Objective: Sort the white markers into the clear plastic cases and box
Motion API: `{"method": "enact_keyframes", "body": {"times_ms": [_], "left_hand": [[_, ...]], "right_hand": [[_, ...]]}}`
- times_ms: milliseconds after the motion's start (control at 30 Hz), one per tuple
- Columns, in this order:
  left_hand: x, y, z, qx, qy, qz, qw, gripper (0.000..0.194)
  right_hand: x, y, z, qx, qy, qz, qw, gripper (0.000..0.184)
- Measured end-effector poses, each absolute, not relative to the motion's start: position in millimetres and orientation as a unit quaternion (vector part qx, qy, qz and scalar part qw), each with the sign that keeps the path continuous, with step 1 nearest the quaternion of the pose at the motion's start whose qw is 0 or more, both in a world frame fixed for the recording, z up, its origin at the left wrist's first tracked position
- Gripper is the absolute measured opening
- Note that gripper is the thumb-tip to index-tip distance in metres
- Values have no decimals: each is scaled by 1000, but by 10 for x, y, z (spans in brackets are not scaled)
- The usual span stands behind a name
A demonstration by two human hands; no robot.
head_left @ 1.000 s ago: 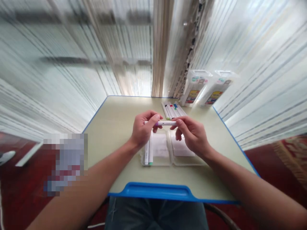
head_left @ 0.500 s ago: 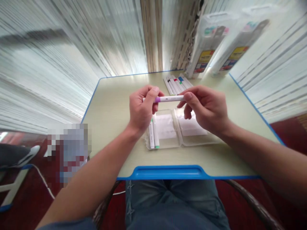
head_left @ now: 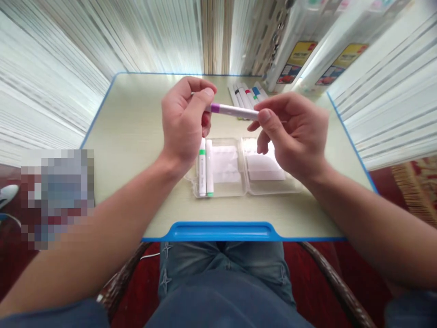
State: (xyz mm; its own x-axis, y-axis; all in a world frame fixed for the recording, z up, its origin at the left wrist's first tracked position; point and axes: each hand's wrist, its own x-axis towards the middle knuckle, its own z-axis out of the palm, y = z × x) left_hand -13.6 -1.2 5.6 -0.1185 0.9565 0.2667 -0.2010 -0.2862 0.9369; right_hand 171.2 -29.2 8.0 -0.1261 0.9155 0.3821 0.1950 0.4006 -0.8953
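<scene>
A white marker with a purple band [head_left: 235,111] is held nearly level above the table, between both hands. My left hand [head_left: 186,120] pinches its banded end, with the thumb on top; the tip there is hidden. At the other end, the thumb and index finger of my right hand [head_left: 295,130] grip the white barrel, its remaining fingers loosely curled. Below lies an open clear plastic case [head_left: 225,189] with white paper in both halves. Two white markers with green marks [head_left: 206,168] lie side by side at the left of its left half.
Several white markers [head_left: 246,96] with coloured bands lie at the table's back. Two tall clear cases [head_left: 290,64] with yellow labels stand at the back right. A blue-edged table [head_left: 116,136] is bordered by string curtains [head_left: 153,36]. A blurred-out patch [head_left: 61,191] is at left.
The view has shifted, so the table sits higher and further left. Both hands still hold the marker, which now slopes slightly down toward my right hand.
</scene>
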Motion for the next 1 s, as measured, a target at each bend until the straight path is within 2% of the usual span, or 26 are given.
{"method": "enact_keyframes", "body": {"times_ms": [200, 367, 600, 1000], "left_hand": [[-136, -13, 42, 490, 388, 637, 452, 14], [-141, 13, 29, 491, 404, 628, 449, 25], [-148, 11, 25, 506, 393, 630, 440, 17], [-115, 13, 13, 519, 392, 629, 426, 17]], "right_hand": [[1719, -254, 53, -390, -664, 348, 534, 17], [1721, -247, 50, -378, -669, 351, 535, 10], [1718, -246, 56, -395, -671, 334, 531, 20], [1725, -255, 43, -426, -685, 312, 501, 28]]}}
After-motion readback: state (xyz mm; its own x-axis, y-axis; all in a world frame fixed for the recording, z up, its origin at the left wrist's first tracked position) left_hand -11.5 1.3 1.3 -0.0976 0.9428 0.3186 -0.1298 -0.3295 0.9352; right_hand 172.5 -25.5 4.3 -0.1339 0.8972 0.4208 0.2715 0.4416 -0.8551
